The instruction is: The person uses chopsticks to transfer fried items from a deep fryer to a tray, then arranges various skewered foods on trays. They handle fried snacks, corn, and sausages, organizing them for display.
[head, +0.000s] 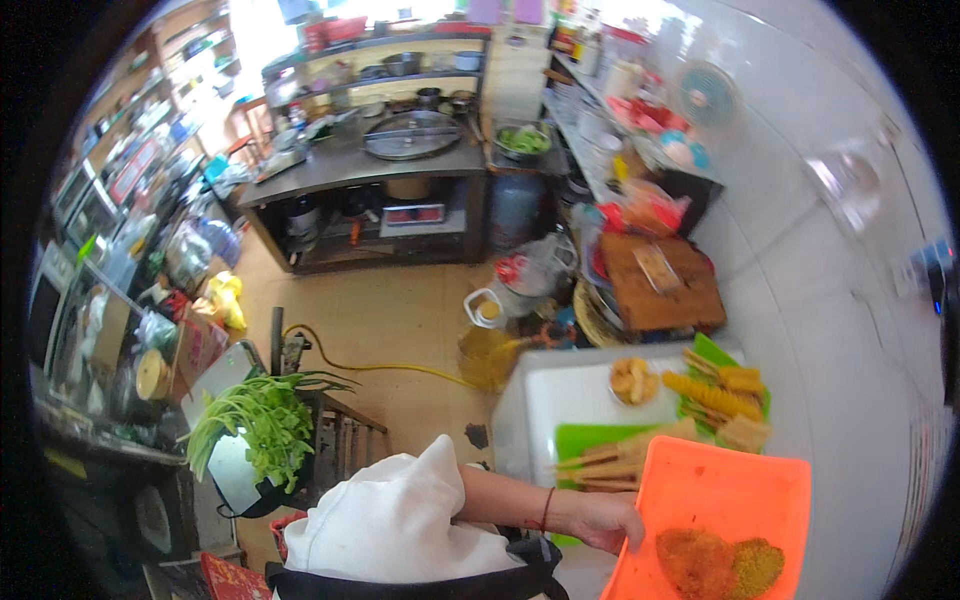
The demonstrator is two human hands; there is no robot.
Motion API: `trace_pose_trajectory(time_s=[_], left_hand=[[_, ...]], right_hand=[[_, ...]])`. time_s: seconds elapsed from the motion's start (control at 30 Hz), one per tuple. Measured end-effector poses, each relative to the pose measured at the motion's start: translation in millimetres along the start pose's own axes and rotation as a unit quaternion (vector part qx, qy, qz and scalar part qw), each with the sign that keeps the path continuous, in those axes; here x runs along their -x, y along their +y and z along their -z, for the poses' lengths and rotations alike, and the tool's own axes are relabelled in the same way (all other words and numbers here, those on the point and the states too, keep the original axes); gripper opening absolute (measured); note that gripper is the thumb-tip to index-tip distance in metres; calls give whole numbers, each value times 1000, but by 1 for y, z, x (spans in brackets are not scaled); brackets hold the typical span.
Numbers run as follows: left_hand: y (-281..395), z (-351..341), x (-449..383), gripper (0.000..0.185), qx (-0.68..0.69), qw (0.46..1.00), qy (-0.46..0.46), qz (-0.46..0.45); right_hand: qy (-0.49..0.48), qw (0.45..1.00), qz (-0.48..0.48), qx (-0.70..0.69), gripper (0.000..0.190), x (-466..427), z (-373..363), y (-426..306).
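My left hand (611,520), with a dark red cord at the wrist, grips the left edge of an orange plastic tray (742,487). In the tray lie a heap of reddish-orange powder (694,562) and a smaller heap of yellowish-green powder (757,568), touching each other. My right hand is out of view. Left of the orange tray and partly under it, a green tray (592,435) holds pale sticks (600,469). Behind it, another green tray (763,401) bears yellow spiral-cut food on skewers (712,396) and flat pale pieces (742,433). A small bowl of tan food pieces (634,380) stands nearby.
A white-topped table (551,382) carries the green trays beside a tiled wall. Farther back are a wooden board (660,285) and a dark workbench (337,169). Leafy greens (262,427) sit at left. A yellow hose (390,367) crosses the floor.
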State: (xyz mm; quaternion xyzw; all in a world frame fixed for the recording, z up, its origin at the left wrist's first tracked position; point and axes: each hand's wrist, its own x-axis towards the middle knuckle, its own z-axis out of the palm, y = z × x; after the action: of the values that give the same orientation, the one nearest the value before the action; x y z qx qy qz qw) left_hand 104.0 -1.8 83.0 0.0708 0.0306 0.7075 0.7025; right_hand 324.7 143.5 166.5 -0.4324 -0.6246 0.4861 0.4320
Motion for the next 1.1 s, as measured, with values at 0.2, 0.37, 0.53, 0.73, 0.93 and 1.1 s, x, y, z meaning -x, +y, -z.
trace_pose_trajectory(time_s=[0.2, 0.37, 0.53, 0.73, 0.93, 1.1], left_hand=[[70, -5, 73, 72, -54, 991, 6, -126], [107, -8, 127, 72, -86, 971, 74, -210], [124, -3, 154, 71, -99, 953, 120, -261], [125, 16, 159, 65, -112, 912, 133, -372], [133, 36, 187, 53, -169, 890, 186, -382], [146, 52, 189, 59, -130, 865, 257, -411]], right_hand=[[-74, 997, -13, -35, 58, 4, -80, -16], [-106, 993, -18, -51, 62, 8, -115, -28], [-110, 991, -16, -68, 67, 1, -123, -34], [-43, 992, 3, -115, 74, -38, -71, -37], [127, 974, 20, -188, 50, -74, 0, -25], [95, 976, 15, -197, 43, -59, 24, -9]])
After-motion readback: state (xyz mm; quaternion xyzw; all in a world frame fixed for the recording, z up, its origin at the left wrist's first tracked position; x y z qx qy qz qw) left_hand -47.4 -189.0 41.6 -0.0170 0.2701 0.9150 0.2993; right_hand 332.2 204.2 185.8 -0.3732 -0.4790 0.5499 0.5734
